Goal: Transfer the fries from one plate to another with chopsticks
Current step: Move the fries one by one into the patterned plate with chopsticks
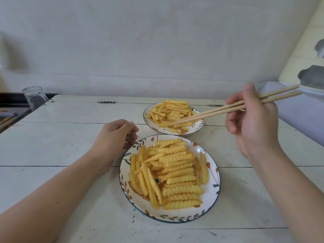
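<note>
Over the far plate [199, 126], the right hand [252, 123] is gripping a pair of chopsticks [228, 109] and reaching their tips down among the fries [168, 111] piled there. The tips are lying close together at the near edge of that pile, right by a loose fry [164, 125]; whether they are actually pinching it cannot be told from here. The left hand [117, 135] is resting on the table [61, 137], loosely curled and holding nothing, its fingers just beside the rim of the near plate [214, 188], which is carrying its own big heap of fries [171, 172].

Which plate is giving and which is receiving is not clear, since both are well loaded.

The main risk, as I judge it, is a slipping fry. The ridged sticks are lying at all angles, and a pinch taken near one end is likely to let the fry swing and drop onto the bare table between the two plates. Squeezing harder may snap it instead. The chopsticks are also being held far back from their tips, so any small wobble of the hand is growing larger at the tips. The near heap is already standing high, so a fry set on its slope may be rolling off over the rim.
</note>
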The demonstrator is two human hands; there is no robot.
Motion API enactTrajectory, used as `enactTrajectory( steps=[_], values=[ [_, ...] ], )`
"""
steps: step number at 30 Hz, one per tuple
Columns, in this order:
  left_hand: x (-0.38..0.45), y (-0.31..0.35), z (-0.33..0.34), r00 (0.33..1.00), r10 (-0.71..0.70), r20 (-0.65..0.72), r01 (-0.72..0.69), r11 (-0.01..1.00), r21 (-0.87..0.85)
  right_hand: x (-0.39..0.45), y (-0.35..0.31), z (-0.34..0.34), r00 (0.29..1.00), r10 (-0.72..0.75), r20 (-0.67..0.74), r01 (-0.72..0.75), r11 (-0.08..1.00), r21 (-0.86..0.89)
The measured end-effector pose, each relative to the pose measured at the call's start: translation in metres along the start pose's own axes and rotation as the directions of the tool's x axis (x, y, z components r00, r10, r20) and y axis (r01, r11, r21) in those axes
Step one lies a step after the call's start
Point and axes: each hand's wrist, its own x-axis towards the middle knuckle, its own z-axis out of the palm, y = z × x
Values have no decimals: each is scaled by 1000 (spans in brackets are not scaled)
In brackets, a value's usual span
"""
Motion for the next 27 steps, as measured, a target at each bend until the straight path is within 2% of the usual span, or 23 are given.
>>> enactTrajectory(
  steps=[3,9,15,20,27],
  values=[
    [-1,1,1,1000,10,0,-10,1000,22,13,13,-17,994,-94,-63,77,970,-228],
    [-1,0,1,1000,16,-5,-15,1000,24,25,37,-26,999,-40,26,46,948,-314],
    [-1,0,1,1000,17,-5,-17,1000,25,24,44,-18,998,-40,57,56,946,-318],
    [-1,0,1,1000,18,-5,-18,999,32,20,31,-17,995,-99,6,98,969,-228],
    [-1,0,1,1000,14,-3,-14,1000,27,18,34,-15,993,-82,83,101,959,-265]
  ],
)
